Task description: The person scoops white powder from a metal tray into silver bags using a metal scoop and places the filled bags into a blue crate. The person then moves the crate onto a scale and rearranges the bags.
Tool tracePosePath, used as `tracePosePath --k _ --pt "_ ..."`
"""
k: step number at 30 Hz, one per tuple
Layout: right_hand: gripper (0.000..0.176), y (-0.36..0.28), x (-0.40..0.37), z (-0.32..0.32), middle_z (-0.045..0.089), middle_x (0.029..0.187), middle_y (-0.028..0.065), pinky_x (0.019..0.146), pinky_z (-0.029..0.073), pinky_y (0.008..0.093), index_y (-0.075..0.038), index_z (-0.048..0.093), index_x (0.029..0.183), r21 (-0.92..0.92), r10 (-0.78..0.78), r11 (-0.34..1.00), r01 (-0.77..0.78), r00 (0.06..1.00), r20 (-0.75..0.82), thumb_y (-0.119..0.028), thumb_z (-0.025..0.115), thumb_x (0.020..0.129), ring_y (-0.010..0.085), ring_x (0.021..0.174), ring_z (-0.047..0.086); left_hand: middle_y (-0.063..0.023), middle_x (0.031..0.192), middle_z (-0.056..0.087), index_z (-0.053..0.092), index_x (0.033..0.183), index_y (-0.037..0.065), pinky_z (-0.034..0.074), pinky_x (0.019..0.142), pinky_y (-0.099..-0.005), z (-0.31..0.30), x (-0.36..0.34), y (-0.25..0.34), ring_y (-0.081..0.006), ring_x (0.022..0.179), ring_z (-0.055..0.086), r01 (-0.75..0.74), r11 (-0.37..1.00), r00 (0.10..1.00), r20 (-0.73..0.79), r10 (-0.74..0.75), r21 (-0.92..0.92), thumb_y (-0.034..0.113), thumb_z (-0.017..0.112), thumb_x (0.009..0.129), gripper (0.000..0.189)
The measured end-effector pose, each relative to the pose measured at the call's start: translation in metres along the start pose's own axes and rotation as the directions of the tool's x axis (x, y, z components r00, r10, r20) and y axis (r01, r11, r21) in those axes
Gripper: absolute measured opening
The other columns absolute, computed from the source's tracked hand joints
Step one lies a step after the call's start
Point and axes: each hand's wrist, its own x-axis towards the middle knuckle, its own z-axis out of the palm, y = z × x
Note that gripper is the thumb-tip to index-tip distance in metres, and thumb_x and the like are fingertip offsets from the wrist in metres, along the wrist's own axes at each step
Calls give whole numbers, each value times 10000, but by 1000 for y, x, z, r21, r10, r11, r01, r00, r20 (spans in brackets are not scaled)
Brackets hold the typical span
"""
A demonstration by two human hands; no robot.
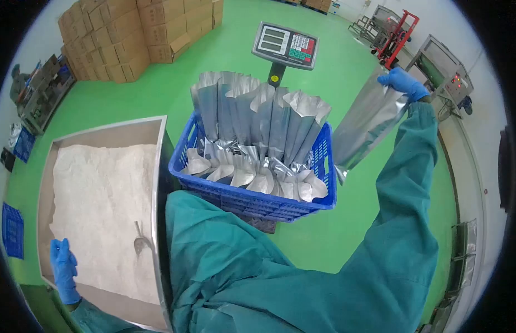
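Note:
Raised at the right, my right hand (405, 84), in a blue glove, grips the top of a long silver foil bag (369, 119). The bag hangs tilted beside the blue crate (252, 202), its lower end near the crate's right side. Inside the crate stand several silver foil bags (258, 119), tall ones behind and lower ones with open mouths in front. My left hand (63, 271), also blue-gloved, is over the left edge of a metal bin (161, 222), fingers slightly bent and apart, holding nothing visible. Pale powder (102, 205) fills the bin, with a metal scoop (141, 243) lying in it.
A scale display (286, 45) on a post rises behind the crate. Stacked cartons (119, 41) stand at the back left. A red lifting truck (397, 41) and metal machines (441, 66) line the right wall. Another person (18, 83) is at the far left.

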Motion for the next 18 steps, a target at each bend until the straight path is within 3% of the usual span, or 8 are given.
tracePosePath --k 4,6,7,9,10,12,15,18 --pt "351 60 62 133 616 700 113 561 453 360 4 604 878 148 279 950 -276 960 4 -314 544 744 197 583 547 52 459 317 393 694 160 172 298 -197 -5 -19 7 -29 345 260 -21 1000 990 -138 21 5 279 536 857 247" --pt "397 117 98 252 612 818 213 655 470 442 2 590 880 -182 236 957 -225 971 42 -357 464 770 362 701 592 54 460 314 393 693 161 172 299 -197 7 -22 2 -28 344 256 31 1000 989 -144 -31 -7 269 535 859 243" --pt "369 140 116 330 603 882 226 714 465 461 -5 593 859 -163 370 898 -408 903 -218 -340 459 780 412 770 574 55 460 311 393 692 161 172 300 -197 10 -26 -3 -27 343 252 34 999 990 -138 -35 -9 260 533 861 240" --pt "277 115 102 357 605 856 218 682 474 455 -37 591 847 -146 398 901 -408 912 -97 -279 475 779 396 752 582 54 460 311 395 694 160 172 299 -198 21 -37 -12 -29 340 254 92 996 984 -151 -91 0 256 533 861 237" --pt "277 114 110 344 605 856 218 682 474 455 -37 591 847 -149 381 908 -390 920 -89 -279 475 779 396 752 582 53 461 312 397 695 159 171 299 -199 23 -41 -14 -30 337 257 115 993 984 -143 -111 21 253 533 862 235" --pt "303 121 111 281 610 772 212 599 472 453 -42 593 870 -519 -159 831 198 980 120 -298 444 806 385 701 585 52 457 311 402 699 156 171 298 -202 11 -47 -25 -32 334 261 142 989 976 -175 -131 50 255 533 862 231" --pt "144 118 107 225 598 766 189 634 479 442 -99 595 812 -624 -46 774 104 993 108 -182 518 723 354 730 596 49 449 309 412 710 149 172 295 -210 -23 -37 -57 -36 329 270 150 988 970 -201 -138 47 260 534 861 224" --pt "247 111 105 209 606 829 207 615 471 469 -94 623 827 -342 183 920 -189 982 -51 -272 462 767 393 686 582 49 441 305 417 711 146 177 295 -216 -21 -28 -56 -38 328 273 123 992 967 -226 -117 15 266 537 860 226"
